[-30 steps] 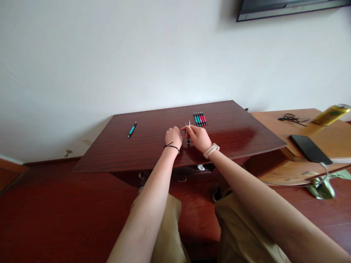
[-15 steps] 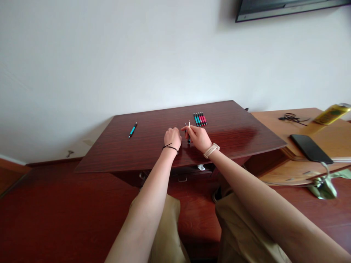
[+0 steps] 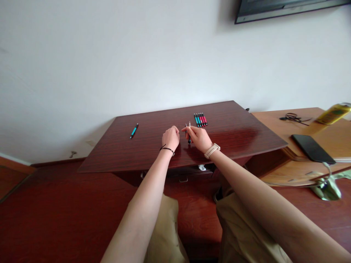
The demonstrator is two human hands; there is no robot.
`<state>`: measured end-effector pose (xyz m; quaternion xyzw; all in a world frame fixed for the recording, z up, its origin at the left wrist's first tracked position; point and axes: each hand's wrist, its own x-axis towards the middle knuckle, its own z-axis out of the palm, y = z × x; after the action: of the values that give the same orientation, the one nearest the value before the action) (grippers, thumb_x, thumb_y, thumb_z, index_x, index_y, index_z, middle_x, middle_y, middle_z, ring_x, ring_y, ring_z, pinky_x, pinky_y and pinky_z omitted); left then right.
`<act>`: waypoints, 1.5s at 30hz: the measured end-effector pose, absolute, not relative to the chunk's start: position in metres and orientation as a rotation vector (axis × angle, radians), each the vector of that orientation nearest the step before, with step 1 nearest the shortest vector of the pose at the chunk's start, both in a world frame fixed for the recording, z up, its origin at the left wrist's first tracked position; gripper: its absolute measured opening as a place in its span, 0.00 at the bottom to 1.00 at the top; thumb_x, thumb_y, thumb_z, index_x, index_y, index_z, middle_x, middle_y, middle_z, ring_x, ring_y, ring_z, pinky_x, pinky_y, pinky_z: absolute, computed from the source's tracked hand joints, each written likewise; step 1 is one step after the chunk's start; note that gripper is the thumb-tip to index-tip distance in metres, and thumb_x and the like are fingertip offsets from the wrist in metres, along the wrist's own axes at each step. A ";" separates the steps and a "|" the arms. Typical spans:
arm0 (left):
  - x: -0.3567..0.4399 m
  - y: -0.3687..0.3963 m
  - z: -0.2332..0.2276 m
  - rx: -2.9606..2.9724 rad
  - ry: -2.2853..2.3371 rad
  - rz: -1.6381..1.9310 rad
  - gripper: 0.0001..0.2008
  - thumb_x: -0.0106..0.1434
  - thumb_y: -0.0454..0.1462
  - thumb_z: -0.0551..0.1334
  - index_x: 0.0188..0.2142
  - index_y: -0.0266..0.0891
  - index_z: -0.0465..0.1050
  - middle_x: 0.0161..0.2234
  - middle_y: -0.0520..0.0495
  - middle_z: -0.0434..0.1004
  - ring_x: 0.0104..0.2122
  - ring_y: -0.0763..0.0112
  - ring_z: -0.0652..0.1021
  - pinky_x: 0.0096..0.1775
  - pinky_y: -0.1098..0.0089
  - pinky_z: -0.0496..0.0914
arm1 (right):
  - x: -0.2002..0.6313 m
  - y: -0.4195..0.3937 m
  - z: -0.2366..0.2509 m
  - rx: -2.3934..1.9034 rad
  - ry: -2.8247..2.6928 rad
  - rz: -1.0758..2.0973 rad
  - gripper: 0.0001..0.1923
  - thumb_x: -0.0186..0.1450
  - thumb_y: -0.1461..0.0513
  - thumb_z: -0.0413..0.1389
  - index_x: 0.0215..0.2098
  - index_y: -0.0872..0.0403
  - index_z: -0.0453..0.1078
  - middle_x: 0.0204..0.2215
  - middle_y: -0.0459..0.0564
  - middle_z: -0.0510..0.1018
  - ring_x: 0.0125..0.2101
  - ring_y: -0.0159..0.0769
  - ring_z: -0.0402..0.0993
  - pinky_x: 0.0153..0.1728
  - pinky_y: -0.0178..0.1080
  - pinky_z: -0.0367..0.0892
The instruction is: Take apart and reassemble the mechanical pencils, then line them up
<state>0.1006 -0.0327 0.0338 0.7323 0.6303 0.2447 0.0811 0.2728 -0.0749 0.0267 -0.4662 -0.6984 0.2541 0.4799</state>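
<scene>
While the right hand [image 3: 199, 138] pinches a slim pen [image 3: 189, 132] upright in its fingers near the middle of the dark counter [image 3: 233, 135], the left hand [image 3: 170, 137] sits just beside it, loosely curled, and whether it grips any small part I cannot tell. Judging by the row of pens [image 3: 200, 119] lined up toward the far edge, several look finished, while one teal pen [image 3: 134, 130] lies apart toward the far left corner, seemingly left to handle. The held pen looks thin, dark-bodied, with a pale tip.
</scene>
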 end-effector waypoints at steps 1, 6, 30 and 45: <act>0.099 -0.030 0.033 2.129 1.840 0.849 0.07 0.72 0.32 0.61 0.39 0.44 0.78 0.41 0.41 0.85 0.43 0.52 0.84 0.48 0.58 0.73 | 0.273 -0.075 0.026 -1.135 -1.706 0.619 0.28 0.80 0.44 0.47 0.45 0.53 0.82 0.28 0.48 0.81 0.24 0.33 0.72 0.31 0.35 0.66; 0.099 -0.020 0.037 1.825 1.341 1.398 0.03 0.67 0.32 0.66 0.38 0.43 0.77 0.41 0.45 0.86 0.41 0.63 0.84 0.48 0.63 0.76 | 0.273 -0.073 0.024 -1.132 -1.708 0.623 0.29 0.80 0.44 0.46 0.47 0.52 0.82 0.29 0.48 0.81 0.25 0.34 0.72 0.31 0.35 0.66; 0.129 -0.043 0.052 1.428 0.913 1.515 0.10 0.68 0.42 0.69 0.44 0.40 0.76 0.44 0.42 0.86 0.36 0.69 0.83 0.37 0.70 0.78 | 0.271 -0.077 0.029 -1.192 -1.715 0.547 0.32 0.79 0.41 0.46 0.28 0.52 0.71 0.20 0.46 0.74 0.24 0.35 0.70 0.32 0.37 0.61; 0.133 -0.045 0.056 1.454 0.847 1.522 0.10 0.68 0.43 0.70 0.43 0.40 0.75 0.44 0.41 0.86 0.40 0.66 0.84 0.39 0.68 0.78 | 0.273 -0.074 0.026 -1.179 -1.725 0.541 0.33 0.79 0.40 0.46 0.28 0.52 0.72 0.20 0.46 0.74 0.23 0.35 0.70 0.31 0.37 0.61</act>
<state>0.1327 -0.0454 0.0560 0.5809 0.3382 0.6078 0.4228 0.2725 -0.0743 0.0258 -0.4818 -0.7045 0.2208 0.4721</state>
